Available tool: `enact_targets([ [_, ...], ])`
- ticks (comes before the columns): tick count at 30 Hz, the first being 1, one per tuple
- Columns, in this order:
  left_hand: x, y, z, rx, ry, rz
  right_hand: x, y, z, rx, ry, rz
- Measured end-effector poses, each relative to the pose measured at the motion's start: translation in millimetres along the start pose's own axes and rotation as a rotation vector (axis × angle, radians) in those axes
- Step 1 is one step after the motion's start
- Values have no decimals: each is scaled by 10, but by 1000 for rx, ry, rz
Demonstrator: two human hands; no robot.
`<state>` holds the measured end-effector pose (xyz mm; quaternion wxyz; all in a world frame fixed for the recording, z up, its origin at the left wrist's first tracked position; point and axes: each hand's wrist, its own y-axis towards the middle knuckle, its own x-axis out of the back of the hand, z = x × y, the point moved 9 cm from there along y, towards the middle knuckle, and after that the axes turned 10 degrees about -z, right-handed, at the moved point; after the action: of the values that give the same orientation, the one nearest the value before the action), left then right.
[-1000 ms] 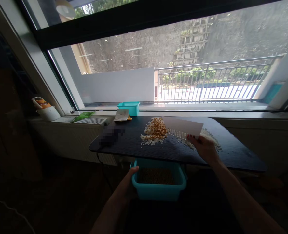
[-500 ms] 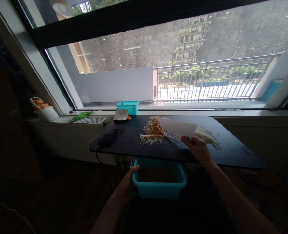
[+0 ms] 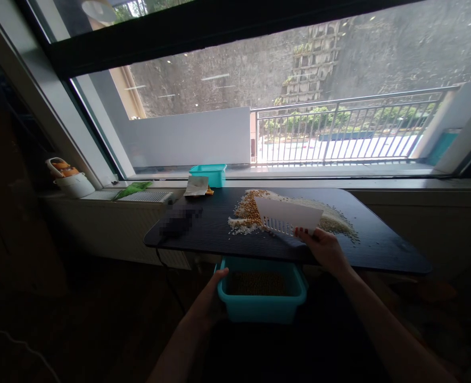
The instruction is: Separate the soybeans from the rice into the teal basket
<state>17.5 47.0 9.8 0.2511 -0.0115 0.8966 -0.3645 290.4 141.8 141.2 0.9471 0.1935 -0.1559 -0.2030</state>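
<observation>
My right hand (image 3: 325, 249) grips the near edge of a white slotted scoop (image 3: 290, 213) over the dark table. The scoop's slotted end is tilted down beside a heap of yellow beans (image 3: 246, 210). White grains (image 3: 245, 230) are scattered around the beans, and a pale greenish grain pile (image 3: 339, 222) spreads behind and right of the scoop. Below the table's front edge, my left hand (image 3: 213, 290) is closed on the left rim of a turquoise bin (image 3: 262, 306). Small brownish pieces (image 3: 256, 283) cover the bin's bottom, too dim to name.
The dark table (image 3: 219, 234) ends just above the bin. At its back left stand another turquoise bin (image 3: 215, 176) and a crumpled paper (image 3: 196, 186). A blurred dark object (image 3: 179, 221) lies left. A radiator (image 3: 151, 198) and white pot (image 3: 75, 185) are farther left.
My right hand has shifted the scoop slightly left and toward me, turning its face more into view. My left hand still holds the bin in nearly the same place.
</observation>
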Motion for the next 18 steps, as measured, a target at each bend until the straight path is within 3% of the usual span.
enact_targets([
  [6, -34, -38, -2, -1, 15, 22, 290, -88, 31, -39, 12, -60],
  [12, -67, -76, -7, -18, 17, -5, 703, -408, -61, -122, -14, -140],
  [18, -93, -68, 5, -11, 1, 31, 693, -691, 3, -166, -43, -61],
])
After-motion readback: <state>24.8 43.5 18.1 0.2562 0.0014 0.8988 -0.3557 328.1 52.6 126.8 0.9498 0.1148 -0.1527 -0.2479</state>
